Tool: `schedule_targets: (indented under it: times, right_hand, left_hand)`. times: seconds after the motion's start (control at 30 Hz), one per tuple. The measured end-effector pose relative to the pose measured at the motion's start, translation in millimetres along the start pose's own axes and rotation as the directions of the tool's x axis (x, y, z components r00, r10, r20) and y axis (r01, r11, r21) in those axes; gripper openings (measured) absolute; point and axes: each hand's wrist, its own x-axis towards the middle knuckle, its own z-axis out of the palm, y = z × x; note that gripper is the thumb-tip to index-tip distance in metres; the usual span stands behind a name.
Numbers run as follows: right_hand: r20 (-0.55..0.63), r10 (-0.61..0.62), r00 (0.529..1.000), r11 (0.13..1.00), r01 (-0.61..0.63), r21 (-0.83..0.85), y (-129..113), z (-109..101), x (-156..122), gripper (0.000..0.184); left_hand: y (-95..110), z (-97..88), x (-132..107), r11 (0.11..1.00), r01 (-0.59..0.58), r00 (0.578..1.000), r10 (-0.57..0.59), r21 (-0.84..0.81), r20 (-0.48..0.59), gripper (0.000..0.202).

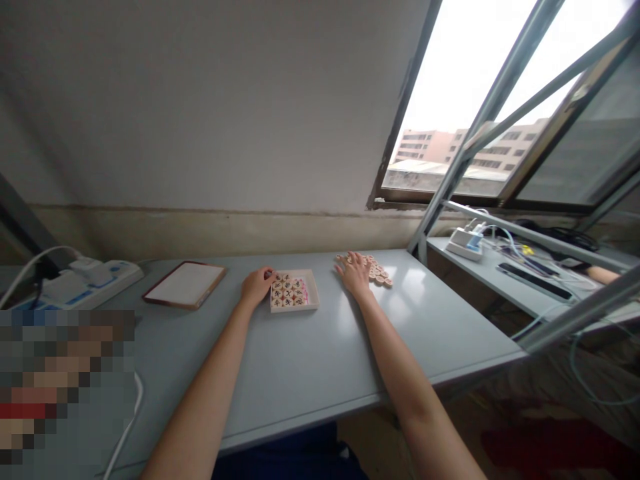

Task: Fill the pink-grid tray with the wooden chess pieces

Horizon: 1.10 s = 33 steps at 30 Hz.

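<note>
A small white box (313, 291) sits on the grey table (310, 360), partly filled with round wooden chess pieces (287, 292). My left hand (256, 287) rests against the box's left side, fingers curled against its edge. My right hand (354, 272) lies flat with fingers spread, over the near side of a loose pile of round wooden pieces (380, 272) to the right of the box.
A flat lid with a brown rim (185, 285) lies left of the box. A power strip (85, 280) with plugs sits at the far left. A second table (520, 283) at the right carries another power strip, cables and a dark bar. An open window frame leans over it.
</note>
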Motion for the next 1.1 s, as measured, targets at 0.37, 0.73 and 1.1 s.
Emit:
schedule_targets:
  times: [0.37, 0.73, 1.1]
  right_hand:
    - [0.048, -0.175, 0.983, 0.937, 0.152, 0.315, -24.1, -37.3, -2.0, 0.031]
    - [0.12, -0.542, 0.832, 0.766, 0.43, 0.479, -69.2, -65.3, -14.7, 0.026]
    - [0.034, -0.393, 0.919, 0.786, 0.317, 0.531, -64.0, -42.8, 9.9, 0.028]
  left_hand:
    - [-1.0, 1.7, 0.2, 1.0, -0.008, 1.0, 0.008, 0.0, -0.019, 0.029]
    - [-2.8, 3.8, -0.4, 0.998, -0.029, 0.999, 0.028, -0.062, -0.021, 0.027]
    - [-0.7, 1.9, 1.1, 0.998, -0.011, 1.0, 0.011, -0.054, 0.003, 0.027]
